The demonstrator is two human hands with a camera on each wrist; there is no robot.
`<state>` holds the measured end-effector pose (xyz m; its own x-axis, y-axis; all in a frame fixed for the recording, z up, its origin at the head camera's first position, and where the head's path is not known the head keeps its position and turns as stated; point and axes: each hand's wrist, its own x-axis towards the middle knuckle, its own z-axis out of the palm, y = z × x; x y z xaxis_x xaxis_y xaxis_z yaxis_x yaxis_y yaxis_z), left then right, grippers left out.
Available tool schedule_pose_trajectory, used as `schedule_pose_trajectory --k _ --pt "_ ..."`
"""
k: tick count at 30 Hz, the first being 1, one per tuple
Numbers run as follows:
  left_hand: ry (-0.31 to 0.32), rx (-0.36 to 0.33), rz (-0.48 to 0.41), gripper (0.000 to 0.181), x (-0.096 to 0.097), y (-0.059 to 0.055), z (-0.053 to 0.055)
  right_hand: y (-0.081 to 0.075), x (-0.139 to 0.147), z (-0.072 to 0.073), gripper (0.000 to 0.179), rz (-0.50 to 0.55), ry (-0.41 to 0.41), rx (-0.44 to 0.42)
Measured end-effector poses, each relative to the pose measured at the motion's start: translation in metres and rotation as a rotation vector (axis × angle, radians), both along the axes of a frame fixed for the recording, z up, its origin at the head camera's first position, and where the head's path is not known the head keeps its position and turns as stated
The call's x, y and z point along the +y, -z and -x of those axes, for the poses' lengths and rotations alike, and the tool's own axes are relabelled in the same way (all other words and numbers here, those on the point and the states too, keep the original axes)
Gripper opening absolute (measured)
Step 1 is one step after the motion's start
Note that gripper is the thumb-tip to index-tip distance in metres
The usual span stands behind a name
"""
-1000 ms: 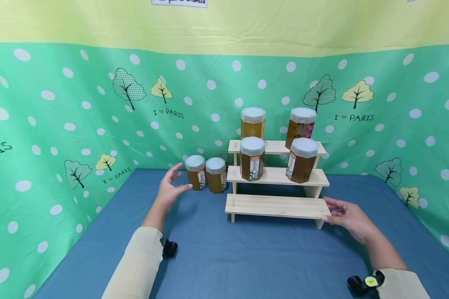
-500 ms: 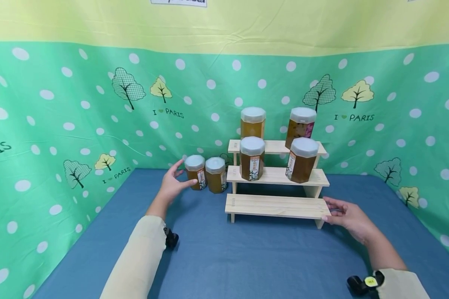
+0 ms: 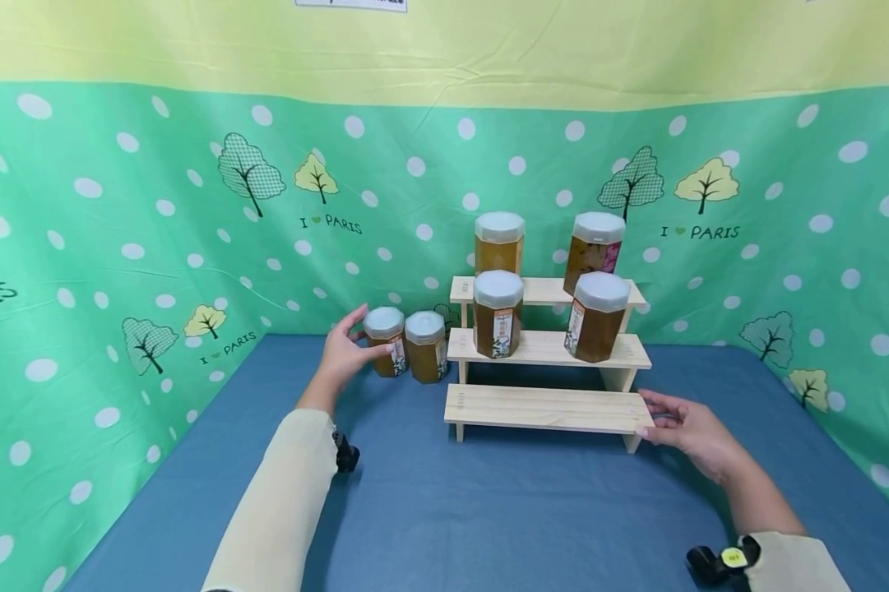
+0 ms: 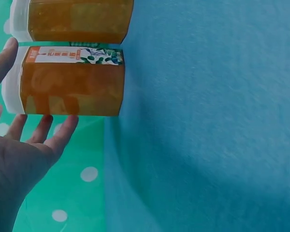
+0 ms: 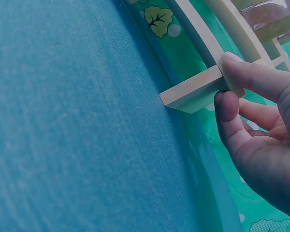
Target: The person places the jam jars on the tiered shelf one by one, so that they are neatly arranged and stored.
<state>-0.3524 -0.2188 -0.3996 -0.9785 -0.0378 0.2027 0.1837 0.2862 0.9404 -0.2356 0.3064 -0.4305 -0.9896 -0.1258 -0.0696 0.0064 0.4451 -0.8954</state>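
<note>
My left hand (image 3: 340,352) reaches around the leftmost honey jar (image 3: 381,335), an octagonal jar with a white lid, standing on the cloth. In the left wrist view its fingers are spread, fingertips right at the jar's side (image 4: 72,92), the thumb by the lid. Beside it stands a second honey jar (image 3: 426,349). My right hand (image 3: 692,432) pinches the right end of the lowest step of a three-step wooden display stand (image 3: 540,407); thumb and fingers meet the board's edge in the right wrist view. Two honey jars stand on the middle step, including a dark one (image 3: 498,316), and two on the top step.
A blue cloth (image 3: 503,510) covers the table. Behind it hangs a green and yellow curtain (image 3: 385,164) with white dots and printed trees. The stand sits to the right of the two jars on the cloth.
My left hand has moved forward and closer around the leftmost jar, its thumb now in front of it. The right hand has stayed at the stand's lowest step.
</note>
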Motion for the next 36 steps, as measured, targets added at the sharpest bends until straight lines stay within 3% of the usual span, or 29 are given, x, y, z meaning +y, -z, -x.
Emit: schedule_pose_trajectory --k 11,19,36 --pt "-0.017 -0.03 0.085 0.095 0.003 0.0 0.009 -0.001 -0.001 0.0 0.082 0.002 -0.001 -0.002" --pt "-0.045 0.004 0.133 0.087 0.003 0.003 0.014 -0.001 0.0 -0.001 0.082 -0.004 0.004 0.005" --pt "-0.097 0.066 0.145 0.084 0.002 0.012 -0.001 -0.001 0.0 -0.001 0.079 0.018 -0.009 0.019"
